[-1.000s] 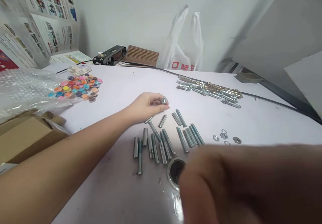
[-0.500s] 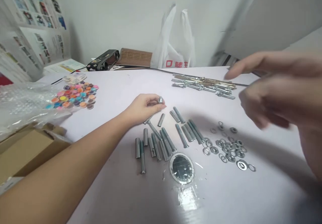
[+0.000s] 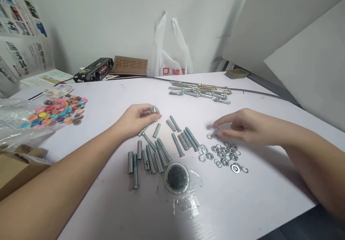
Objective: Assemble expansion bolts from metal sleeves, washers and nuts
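My left hand [image 3: 138, 119] is closed round a metal bolt [image 3: 153, 109], whose end shows between thumb and forefinger. On the right, my right hand [image 3: 237, 125] reaches down to the table, thumb and forefinger at a small nut [image 3: 216, 132] by the upper edge of the washers and nuts [image 3: 228, 156]; whether it is gripped is unclear. Loose bolts [image 3: 177, 145] and metal sleeves [image 3: 139, 149] lie between the hands, nearer the camera. A round dark disc [image 3: 176, 178] is on the table below them.
Assembled gold and silver bolts [image 3: 201, 90] lie at the back. Coloured discs [image 3: 58, 111] and clear plastic [image 3: 16, 114] are at left, above a cardboard box [image 3: 20, 170]. A white bag [image 3: 169, 58] and a small green tray [image 3: 237, 73] stand behind.
My right hand has come down from the upper right to the small nut beside the washers. My left hand still holds the bolt. The view has shifted to the right.
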`<state>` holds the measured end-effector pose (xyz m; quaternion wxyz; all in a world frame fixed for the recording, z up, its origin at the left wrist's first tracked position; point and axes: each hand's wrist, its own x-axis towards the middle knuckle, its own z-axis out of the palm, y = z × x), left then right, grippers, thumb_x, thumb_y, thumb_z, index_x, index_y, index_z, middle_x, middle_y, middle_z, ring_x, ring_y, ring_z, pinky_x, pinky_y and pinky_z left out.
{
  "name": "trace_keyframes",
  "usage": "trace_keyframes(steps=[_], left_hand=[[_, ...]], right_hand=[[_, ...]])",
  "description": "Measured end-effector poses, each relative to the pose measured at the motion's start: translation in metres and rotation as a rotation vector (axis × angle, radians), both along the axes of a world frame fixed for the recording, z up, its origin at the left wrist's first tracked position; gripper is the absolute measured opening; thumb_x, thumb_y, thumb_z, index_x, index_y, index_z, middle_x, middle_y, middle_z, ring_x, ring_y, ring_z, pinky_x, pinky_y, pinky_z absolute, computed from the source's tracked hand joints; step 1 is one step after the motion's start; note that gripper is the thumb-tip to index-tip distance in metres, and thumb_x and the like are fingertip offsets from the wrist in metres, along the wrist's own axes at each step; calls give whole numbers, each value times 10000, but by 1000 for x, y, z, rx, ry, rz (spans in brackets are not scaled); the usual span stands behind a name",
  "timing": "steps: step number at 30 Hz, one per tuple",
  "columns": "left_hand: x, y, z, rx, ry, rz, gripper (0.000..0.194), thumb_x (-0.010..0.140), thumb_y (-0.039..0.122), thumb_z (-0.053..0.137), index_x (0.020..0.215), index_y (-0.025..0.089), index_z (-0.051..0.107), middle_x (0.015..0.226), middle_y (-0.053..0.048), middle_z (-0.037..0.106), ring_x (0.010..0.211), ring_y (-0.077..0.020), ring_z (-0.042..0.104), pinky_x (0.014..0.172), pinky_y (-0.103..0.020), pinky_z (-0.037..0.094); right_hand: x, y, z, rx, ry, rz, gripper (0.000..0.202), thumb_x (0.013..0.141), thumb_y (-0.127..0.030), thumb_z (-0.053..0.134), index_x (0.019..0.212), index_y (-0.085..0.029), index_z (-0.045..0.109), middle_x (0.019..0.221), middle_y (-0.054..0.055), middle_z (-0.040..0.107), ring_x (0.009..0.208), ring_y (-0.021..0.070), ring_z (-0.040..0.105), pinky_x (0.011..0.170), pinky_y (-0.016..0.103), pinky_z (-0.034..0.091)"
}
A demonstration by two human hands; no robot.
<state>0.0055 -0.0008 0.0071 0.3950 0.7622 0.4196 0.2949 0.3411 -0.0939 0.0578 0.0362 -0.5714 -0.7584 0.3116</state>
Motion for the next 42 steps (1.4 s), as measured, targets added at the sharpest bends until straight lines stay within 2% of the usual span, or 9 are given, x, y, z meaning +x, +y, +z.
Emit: trace_keyframes(steps=[5,12,15,20,25,34,37,40,42], left_hand=[[1,-1,2,-7,6,-4,281,793,429,695,892,168,719,868,-55,734,796,-188,650,769,-297,493],[1,-3,3,-38,0,-15,263,806,393,688,901,149,705,932,-58,733,857,-185,650,807,-282,475],[1,-3,2,-47,-9,-26,251,810,373,684,904,141,700,914,-50,726,836,-171,643,788,-268,467],[-1,-1,-1,-60,-47,-60,262,813,360,678,937,130,699,878,-38,715,779,-153,625,734,-258,455],[-3,1,-7,-68,-84,-67,279,818,368,662,940,120,695,860,-40,713,796,-170,630,703,-260,445],[-3,3,-10,-86,-94,-73,253,818,360,653,910,127,685,779,-23,659,749,-154,601,668,-258,427],[-3,2,-9,-71,-94,-67,235,817,367,657,810,133,650,704,6,603,681,-127,563,631,-246,404],[-4,3,-8,-53,-92,-58,263,810,372,669,717,136,600,611,37,524,589,-95,491,568,-229,354],[-4,3,-9,-76,-108,-72,233,805,361,677,772,135,633,647,27,568,613,-102,517,586,-231,374]], right_hand=[[4,8,-11,-16,-65,40,385,856,-402,568,1194,-256,678,486,-49,477,451,127,422,455,282,350],[4,20,-16,-105,66,66,348,839,-467,618,1040,-191,685,514,-52,428,473,99,371,474,258,353],[-20,30,-5,-24,183,82,357,837,-471,638,1008,-160,677,473,-70,381,427,80,340,425,240,314],[-96,58,14,305,305,206,306,820,-415,664,984,-159,692,463,-92,330,423,59,274,419,225,254],[-146,84,8,384,314,253,231,810,-288,638,959,-125,708,448,-87,374,429,60,311,448,227,254],[-138,91,-17,267,415,206,316,876,-414,601,1038,-148,653,444,-86,411,407,64,309,411,226,223],[-137,92,-22,281,445,189,393,866,-458,617,1123,-162,633,440,-90,410,404,70,327,404,225,227],[-135,93,-24,241,468,245,555,859,-470,626,1324,-178,546,447,-96,419,393,75,325,390,223,224],[-131,93,-23,202,485,288,501,876,-465,603,1274,-161,600,451,-84,434,390,71,304,381,226,219]])
